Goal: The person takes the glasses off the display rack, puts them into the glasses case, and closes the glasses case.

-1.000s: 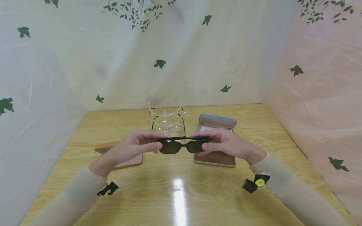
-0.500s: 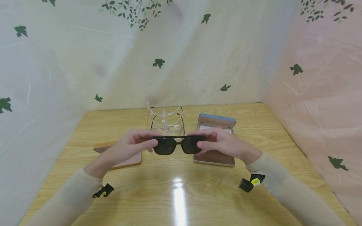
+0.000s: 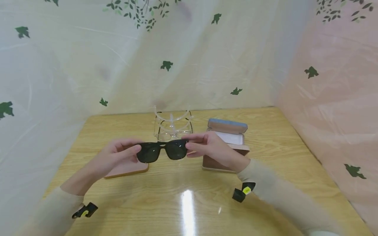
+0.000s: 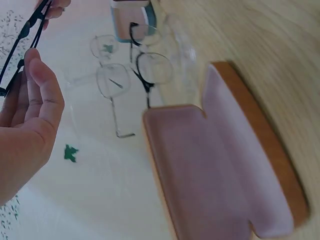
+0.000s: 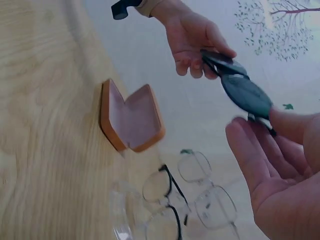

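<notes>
Black sunglasses (image 3: 161,151) hang in the air over the table, lenses facing me, slightly tilted. My left hand (image 3: 116,157) pinches their left end between thumb and fingers. At the other end my right hand (image 3: 214,149) pinches the frame the same way. Beneath the left hand lies an open orange glasses case (image 4: 200,165) with a pink lining. Behind the right hand stands an open case (image 3: 227,126) with a blue lid and brown lining, partly hidden by that hand. The sunglasses' temples look folded behind the lenses in the right wrist view.
A clear display stand (image 3: 172,123) at the back middle carries eyeglasses, one thin-framed pair (image 3: 172,135) and one dark-framed pair (image 4: 150,75). A pale sheet with printed leaves (image 3: 189,59) walls the wooden table (image 3: 165,203) at the back and sides.
Both hands have carried the sunglasses to the left, toward the orange case. The lenses have turned to face me more fully, and more of the blue-lidded case shows.
</notes>
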`<state>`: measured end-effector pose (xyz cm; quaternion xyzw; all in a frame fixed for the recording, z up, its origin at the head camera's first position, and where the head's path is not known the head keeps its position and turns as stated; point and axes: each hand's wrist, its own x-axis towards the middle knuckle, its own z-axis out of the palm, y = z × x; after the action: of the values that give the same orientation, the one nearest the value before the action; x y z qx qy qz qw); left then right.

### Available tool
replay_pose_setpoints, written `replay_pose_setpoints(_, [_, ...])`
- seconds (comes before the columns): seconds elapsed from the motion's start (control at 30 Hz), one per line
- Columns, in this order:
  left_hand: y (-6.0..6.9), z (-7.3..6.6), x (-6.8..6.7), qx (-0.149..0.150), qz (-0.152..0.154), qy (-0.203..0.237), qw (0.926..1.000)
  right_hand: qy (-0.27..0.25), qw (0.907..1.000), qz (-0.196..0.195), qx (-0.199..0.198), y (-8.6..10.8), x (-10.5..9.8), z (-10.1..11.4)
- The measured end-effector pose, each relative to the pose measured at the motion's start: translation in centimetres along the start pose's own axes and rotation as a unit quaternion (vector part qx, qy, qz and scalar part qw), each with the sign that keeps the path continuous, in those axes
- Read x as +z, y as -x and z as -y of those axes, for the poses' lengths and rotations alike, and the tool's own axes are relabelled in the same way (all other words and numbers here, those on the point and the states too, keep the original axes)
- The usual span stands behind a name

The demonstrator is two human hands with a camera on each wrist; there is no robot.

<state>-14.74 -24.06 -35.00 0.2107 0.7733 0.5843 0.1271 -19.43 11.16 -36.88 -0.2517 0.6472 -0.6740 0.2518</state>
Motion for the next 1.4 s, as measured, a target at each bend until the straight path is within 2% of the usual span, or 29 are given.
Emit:
replay_pose_setpoints(0.13, [1.6, 1.1, -1.4, -0.042, -0.026, 0.019, 0.9986, -0.039, 0.9991, -0.013, -0.001, -1.9, 1.7, -1.0])
replay_pose_setpoints(0.23, [2.8, 2.0, -2.5, -0.063, -0.046, 0.056, 0.9954, -0.054, 0.9984, -0.015, 0.010, -3.1, 3.2, -1.7])
replay_pose_setpoints(0.37, [4.1, 3.2, -3.7, -0.080, -0.069, 0.092, 0.9901, -0.059, 0.9979, -0.007, 0.028, -4.3, 4.9, -2.6])
replay_pose_setpoints(0.6, [5.7, 6.0, -5.0, -0.097, -0.100, 0.125, 0.9824, -0.078, 0.9951, 0.031, 0.052, -5.8, 6.8, -4.4])
replay_pose_setpoints(0.77, [6.7, 8.3, -6.1, -0.131, -0.111, 0.146, 0.9743, -0.083, 0.9929, 0.035, 0.077, -7.1, 8.1, -6.1])
replay_pose_setpoints(0.9, [7.0, 10.1, -6.5, -0.158, -0.116, 0.146, 0.9696, -0.108, 0.9890, 0.019, 0.100, -8.1, 8.9, -7.2])
replay_pose_setpoints(1.0, [6.9, 10.8, -6.8, -0.174, -0.117, 0.132, 0.9688, -0.125, 0.9864, 0.011, 0.106, -8.7, 9.3, -7.8])
replay_pose_setpoints(1.2, [6.5, 11.4, -7.2, -0.202, -0.119, 0.120, 0.9647, -0.168, 0.9773, -0.004, 0.129, -9.6, 9.9, -8.6])
replay_pose_setpoints(1.4, [6.3, 11.7, -7.3, -0.241, -0.142, 0.105, 0.9542, -0.193, 0.9687, -0.004, 0.156, -10.0, 10.0, -8.8])
